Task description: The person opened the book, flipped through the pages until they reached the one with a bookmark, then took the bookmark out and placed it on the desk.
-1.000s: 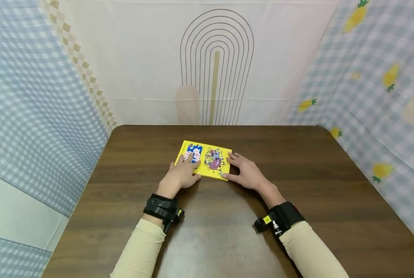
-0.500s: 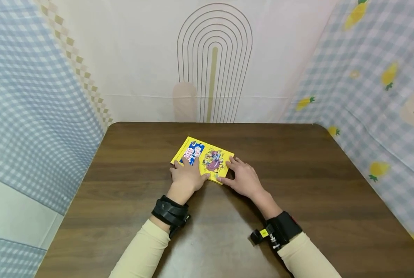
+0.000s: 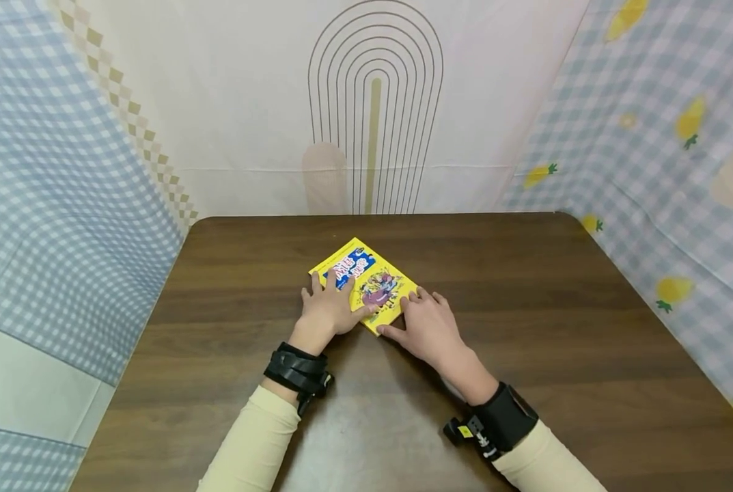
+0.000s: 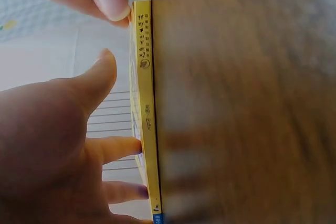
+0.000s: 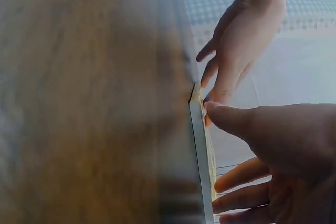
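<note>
A yellow book (image 3: 381, 287) with a blue title patch and a colourful cartoon lies flat on the brown table, slanted. My left hand (image 3: 328, 313) spreads straight fingers over the cover's near left part. My right hand (image 3: 430, 329) rests at the book's right end, thumb by the near corner and lightly bent fingers on the cover's edge. In the left wrist view the printed spine (image 4: 148, 103) faces me, with fingertips touching the cover. The pale page edge (image 5: 200, 150) shows in the right wrist view, below my right thumb (image 5: 231, 119).
The brown wooden table (image 3: 526, 307) reaches back to a white curtain (image 3: 243, 102) with arch lines. Blue checked cloth (image 3: 65, 171) hangs on the left, and checked cloth with pineapples (image 3: 643, 178) on the right. Black straps with small cameras (image 3: 503, 417) sit on both wrists.
The book has turned clockwise under both hands, its right end swinging nearer and its left end farther away. Both hands stay in touch with it. The head view has shifted slightly.
</note>
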